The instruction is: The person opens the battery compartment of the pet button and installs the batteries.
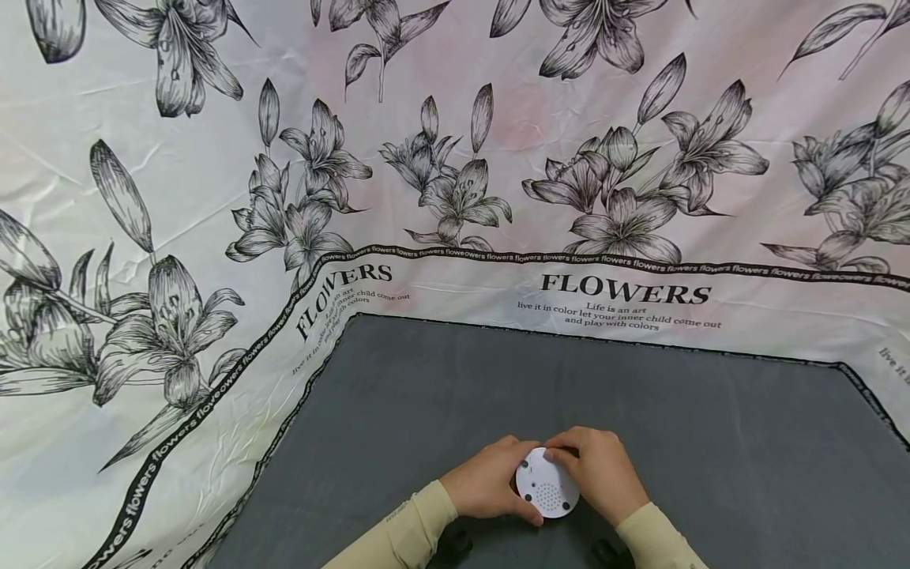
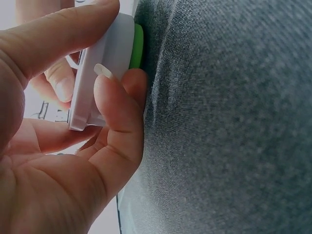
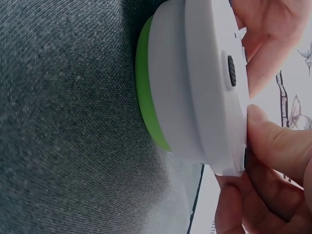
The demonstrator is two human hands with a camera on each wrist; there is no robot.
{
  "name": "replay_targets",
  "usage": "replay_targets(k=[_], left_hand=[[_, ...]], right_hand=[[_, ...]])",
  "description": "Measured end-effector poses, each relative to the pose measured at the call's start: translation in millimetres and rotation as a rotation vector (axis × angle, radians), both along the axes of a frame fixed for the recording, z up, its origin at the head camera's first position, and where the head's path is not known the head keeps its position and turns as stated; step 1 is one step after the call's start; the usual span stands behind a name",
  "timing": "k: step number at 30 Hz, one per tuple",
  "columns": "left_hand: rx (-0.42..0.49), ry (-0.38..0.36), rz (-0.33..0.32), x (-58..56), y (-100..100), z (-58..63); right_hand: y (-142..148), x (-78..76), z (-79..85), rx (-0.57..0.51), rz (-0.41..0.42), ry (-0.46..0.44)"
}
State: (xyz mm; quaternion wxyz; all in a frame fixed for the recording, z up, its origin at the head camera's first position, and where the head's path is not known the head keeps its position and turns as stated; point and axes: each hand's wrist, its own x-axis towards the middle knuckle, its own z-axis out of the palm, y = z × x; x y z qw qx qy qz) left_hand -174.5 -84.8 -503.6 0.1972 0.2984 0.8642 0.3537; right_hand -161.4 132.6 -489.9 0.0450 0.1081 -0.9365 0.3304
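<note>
A round white buzzer (image 1: 547, 482) lies on the grey cloth with its underside up, showing a patch of small holes and several dark round feet. Its green button (image 3: 145, 90) faces down against the cloth in both wrist views. From the left, my left hand (image 1: 492, 480) grips the buzzer's rim, thumb and fingers curled round the white housing (image 2: 114, 53). My right hand (image 1: 600, 474) pinches the far right edge, its thumb (image 3: 273, 141) on the underside beside a dark foot. Part of the right fingers is hidden behind the buzzer in the head view.
Grey cloth (image 1: 426, 387) covers the surface under both hands. A white fabric (image 1: 455, 284) with black flower prints and lettering borders it and rises at the back and left. Dark objects (image 1: 455, 545) sit below both wrists at the frame's lower edge.
</note>
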Motion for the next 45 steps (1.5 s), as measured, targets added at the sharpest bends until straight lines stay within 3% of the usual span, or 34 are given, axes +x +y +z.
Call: replay_targets(k=[8, 18, 24, 30, 36, 40, 45], left_hand=[[0.018, -0.034, 0.015, -0.7, -0.8, -1.2], [-0.008, -0.031, 0.032, -3.9, 1.0, -3.1], [0.025, -0.010, 0.054, -5.2, 3.2, -4.7], [0.068, 0.000, 0.080, -2.7, 5.5, -7.6], [0.169, -0.127, 0.133, -2.0, 5.3, -7.1], [0.328, -0.261, 0.133, -2.5, 5.3, -3.4], [0.474, -0.332, 0.155, -2.5, 5.9, -1.8]], right_hand=[[2.8, 0.7, -2.3, -0.016, -0.018, -0.056], [25.9, 0.6, -1.3, -0.062, 0.025, -0.245], [41.2, 5.5, -6.5, -0.265, 0.099, -0.422], [46.8, 7.2, -12.4, -0.422, 0.105, -0.499], [45.3, 6.0, -13.3, -0.469, 0.045, -0.492], [44.3, 5.8, -8.9, -0.494, -0.006, -0.485], [46.2, 5.7, -5.7, -0.563, -0.015, -0.481]])
